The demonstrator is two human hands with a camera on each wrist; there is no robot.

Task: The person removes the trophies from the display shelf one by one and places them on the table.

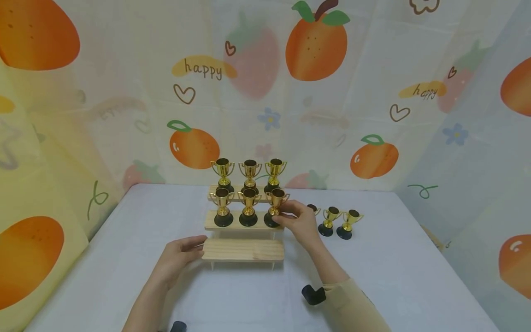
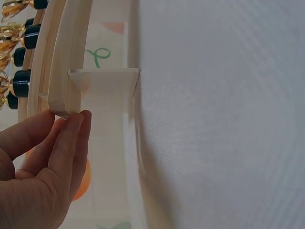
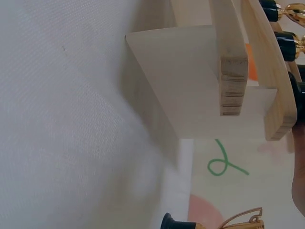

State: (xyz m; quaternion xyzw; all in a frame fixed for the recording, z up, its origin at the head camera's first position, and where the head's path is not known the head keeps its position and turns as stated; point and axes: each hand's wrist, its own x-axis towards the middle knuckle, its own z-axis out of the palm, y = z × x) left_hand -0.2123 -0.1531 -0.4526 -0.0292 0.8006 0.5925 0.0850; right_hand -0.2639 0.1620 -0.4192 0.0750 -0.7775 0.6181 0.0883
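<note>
A three-tier wooden display stand (image 1: 244,251) stands on the table with a bare lowest board. My left hand (image 1: 174,260) pinches the left end of that board; in the left wrist view, thumb and fingers grip the board end (image 2: 66,106). On the middle tier's right end is a small gold trophy (image 1: 276,199) with a black base, held by my right hand (image 1: 302,226). Two matching trophies, a left one (image 1: 223,203) and a middle one (image 1: 248,203), stand beside it. In the right wrist view, only an edge of the right hand (image 3: 299,167) shows.
Three trophies fill the top tier (image 1: 250,171). Right of the stand, three more trophies (image 1: 329,221) stand on the white-covered table (image 1: 124,240), one partly behind my right hand. A fruit-printed cloth (image 1: 311,106) hangs behind the table.
</note>
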